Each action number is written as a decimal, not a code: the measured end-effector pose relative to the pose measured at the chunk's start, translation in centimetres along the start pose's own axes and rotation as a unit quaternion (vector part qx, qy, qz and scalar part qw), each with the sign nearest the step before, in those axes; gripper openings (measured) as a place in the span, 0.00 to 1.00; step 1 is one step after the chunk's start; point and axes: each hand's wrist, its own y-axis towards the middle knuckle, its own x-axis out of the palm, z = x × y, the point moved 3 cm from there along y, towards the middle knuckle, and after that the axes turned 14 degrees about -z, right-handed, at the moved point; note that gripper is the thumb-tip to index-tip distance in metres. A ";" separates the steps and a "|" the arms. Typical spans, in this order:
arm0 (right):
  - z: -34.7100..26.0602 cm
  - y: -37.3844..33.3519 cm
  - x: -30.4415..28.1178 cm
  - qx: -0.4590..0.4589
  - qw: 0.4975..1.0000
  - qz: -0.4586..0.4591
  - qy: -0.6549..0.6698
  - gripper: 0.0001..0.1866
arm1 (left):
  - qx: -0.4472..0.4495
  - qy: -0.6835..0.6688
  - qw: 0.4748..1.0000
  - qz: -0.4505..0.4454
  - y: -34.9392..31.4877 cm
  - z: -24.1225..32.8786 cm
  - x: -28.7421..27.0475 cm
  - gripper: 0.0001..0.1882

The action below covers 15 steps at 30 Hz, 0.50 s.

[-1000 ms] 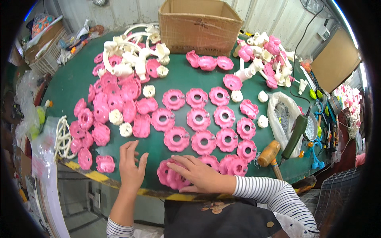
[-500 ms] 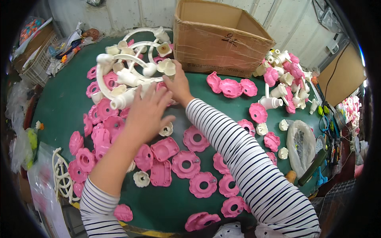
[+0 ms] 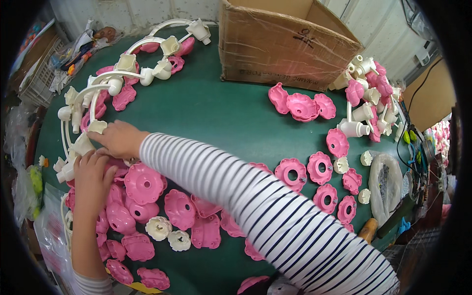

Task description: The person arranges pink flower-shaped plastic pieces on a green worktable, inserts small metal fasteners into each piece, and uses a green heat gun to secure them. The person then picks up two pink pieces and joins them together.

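My right hand [image 3: 119,139] reaches across to the left side of the table. Its fingers stretch forward against a small white plastic cup [image 3: 97,127] on a curved white part. Just below it, my left hand [image 3: 92,169] has its thumb apart and its fingertips against a white cone-shaped piece [image 3: 81,146]. Neither hand wraps round anything that I can see. White curved tubes with cups [image 3: 113,84] run in a chain up the left of the table, pink pieces beneath them. Pink scalloped discs and shells [image 3: 145,183] lie heaped beside my hands, partly hidden by my arms.
An open cardboard box [image 3: 287,46] stands at the back. Right of it sits a pile of white and pink parts [image 3: 368,93]. Pink flower-shaped rings [image 3: 291,174] and small white cups [image 3: 159,228] lie about the green table [image 3: 206,118]. A plastic bag [image 3: 383,187] lies at the right.
Both hands have moved left, and the white tubes with cups have shifted left and spread along the table's left edge. Green table now shows where they lay. The view has turned slightly.
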 end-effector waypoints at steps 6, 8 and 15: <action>8.0 -7.2 -10.3 -0.004 0.945 0.302 -0.129 0.22 | 0.110 -0.103 0.986 0.069 -14.7 6.2 4.2 0.33; 12.2 -7.3 -13.8 0.232 0.952 0.186 -0.078 0.33 | 0.225 -0.042 0.973 -0.021 -18.1 9.8 6.7 0.35; 26.3 -7.3 -10.9 0.246 0.964 0.038 0.094 0.43 | 0.185 -0.061 0.980 -0.028 -14.6 8.4 9.2 0.38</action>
